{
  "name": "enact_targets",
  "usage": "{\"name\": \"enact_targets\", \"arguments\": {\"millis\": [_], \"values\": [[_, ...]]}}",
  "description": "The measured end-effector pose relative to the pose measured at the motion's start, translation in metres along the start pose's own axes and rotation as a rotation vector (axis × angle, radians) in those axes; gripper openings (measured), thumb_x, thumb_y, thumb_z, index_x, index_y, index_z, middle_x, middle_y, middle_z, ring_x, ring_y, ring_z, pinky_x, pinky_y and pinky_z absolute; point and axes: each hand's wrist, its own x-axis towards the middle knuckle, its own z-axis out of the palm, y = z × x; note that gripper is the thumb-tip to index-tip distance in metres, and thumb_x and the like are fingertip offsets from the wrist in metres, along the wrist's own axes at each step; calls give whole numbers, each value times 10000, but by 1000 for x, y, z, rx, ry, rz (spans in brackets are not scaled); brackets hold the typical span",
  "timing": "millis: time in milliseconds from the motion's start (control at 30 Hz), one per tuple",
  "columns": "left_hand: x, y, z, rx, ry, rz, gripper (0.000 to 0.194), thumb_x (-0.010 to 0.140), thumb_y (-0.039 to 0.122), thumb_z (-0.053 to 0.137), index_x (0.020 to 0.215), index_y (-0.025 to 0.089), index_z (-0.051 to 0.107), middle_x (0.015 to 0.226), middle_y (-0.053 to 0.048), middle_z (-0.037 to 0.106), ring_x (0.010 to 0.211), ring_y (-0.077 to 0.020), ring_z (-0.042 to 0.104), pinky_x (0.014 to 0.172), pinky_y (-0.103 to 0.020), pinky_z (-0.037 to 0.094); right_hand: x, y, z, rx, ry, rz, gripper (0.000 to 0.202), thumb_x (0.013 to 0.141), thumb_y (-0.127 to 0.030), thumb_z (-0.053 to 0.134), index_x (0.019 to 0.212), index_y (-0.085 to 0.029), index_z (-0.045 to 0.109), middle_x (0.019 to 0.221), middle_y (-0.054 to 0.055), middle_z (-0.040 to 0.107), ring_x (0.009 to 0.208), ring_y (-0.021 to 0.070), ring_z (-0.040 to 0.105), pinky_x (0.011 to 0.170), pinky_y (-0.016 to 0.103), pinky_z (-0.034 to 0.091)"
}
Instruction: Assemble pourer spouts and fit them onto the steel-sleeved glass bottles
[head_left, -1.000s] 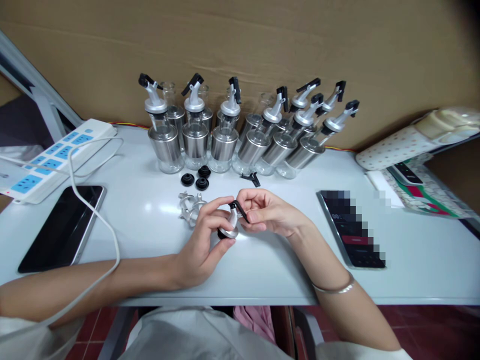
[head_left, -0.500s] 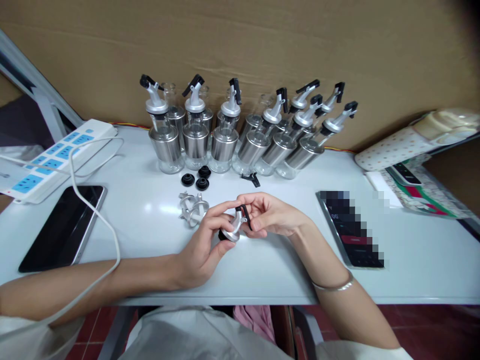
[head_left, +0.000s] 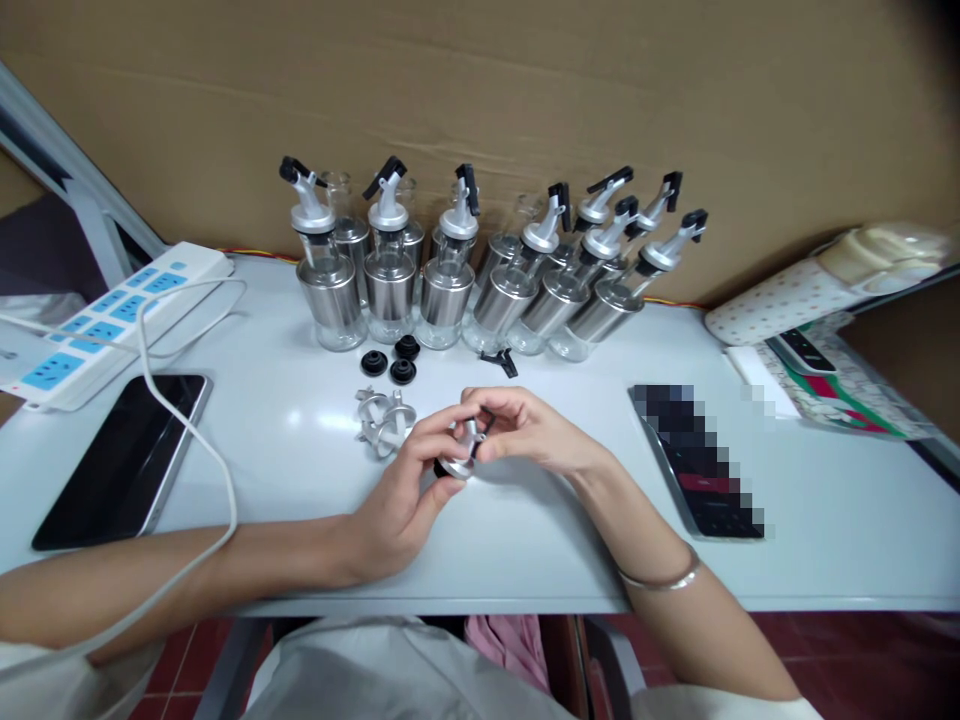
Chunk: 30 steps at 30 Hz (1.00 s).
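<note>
My left hand [head_left: 401, 495] grips a silver bottle pourer [head_left: 457, 467] by its round base, thumb below and fingers above. The fingers of my right hand [head_left: 536, 435] are closed at the spout end, on the pourer's black lever [head_left: 487, 418], which they partly hide. Just left of the pourer lie several loose silver pourer tops [head_left: 386, 422], bunched together. Behind these are three black rubber stoppers [head_left: 403, 371]. Loose black levers [head_left: 499, 360] rest on the table beyond my right hand.
Glass bottles with metal sleeves [head_left: 390, 290] stand along the cardboard wall, several topped with pourers. A power strip [head_left: 202, 262], its white cable [head_left: 191, 430] and a dark tablet [head_left: 120, 460] are on the left. On the right lie a phone [head_left: 675, 480] and a dotted flask [head_left: 787, 295].
My right hand has shifted slightly left and closed in around the lever and spout, covering more of them. My left hand keeps its grip on the pourer.
</note>
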Motion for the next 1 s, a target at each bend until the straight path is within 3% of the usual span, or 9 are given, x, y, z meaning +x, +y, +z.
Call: {"name": "enact_targets", "arguments": {"millis": [200,300,433,533,633,700,800,900,1000], "values": [[0,4,-2,171,-138,180,488,952,127,430,1404,243,287,1508,-166,312,1428,-256,287,1102,-497,376,-3,-14,13,92,88,-118,269,743,-374,769,836,-169,622,1069,70,668,956,161,620,828,295,474],[2,8,-5,184,-168,158,471,948,160,431,1391,215,280,1483,-196,316,1386,-273,336,1016,-452,457,-7,-19,15,224,189,-144,303,739,-378,775,795,-188,545,972,63,714,902,181,662,816,332,486],[4,12,-3,175,-375,227,222,957,188,382,1175,185,425,1121,-143,591,993,-201,605,842,-323,526,-6,-21,14,265,314,-208,309,737,-403,769,866,-180,598,834,35,696,705,148,652,731,310,494],[-3,8,5,313,-552,441,161,968,240,396,850,189,494,735,-27,621,620,-135,562,611,-253,468,-3,-24,15,287,375,-219,327,724,-395,769,903,-141,664,824,45,645,687,139,604,677,296,492],[-12,0,13,562,-715,648,293,897,228,586,639,197,451,564,41,541,496,-106,476,502,-248,382,-1,-27,18,316,431,-270,320,735,-436,729,687,-136,627,741,20,553,590,107,509,546,259,433],[-15,-4,15,641,-735,660,331,869,285,643,611,192,458,540,49,533,472,-103,457,485,-247,369,-1,-26,19,259,476,-318,410,763,-440,678,533,-156,491,652,0,483,508,86,436,473,244,359],[-14,-9,14,656,-723,664,359,844,326,671,589,189,459,500,55,524,433,-100,420,464,-247,354,-3,-23,20,75,564,-392,463,780,-411,609,476,-192,337,552,-25,400,419,67,339,415,240,249],[-14,-12,12,682,-785,704,353,763,187,710,549,190,430,442,66,493,400,-98,378,456,-245,337,-4,-28,19,-37,633,-461,439,779,-414,619,502,-195,357,526,-40,392,410,62,330,418,235,230],[-16,-16,10,705,-891,686,390,766,123,637,489,193,372,355,80,395,337,-85,248,436,-248,293,-1,-54,17,-282,686,-470,359,741,-398,696,634,-201,416,587,-37,499,454,83,424,463,235,321]]}}
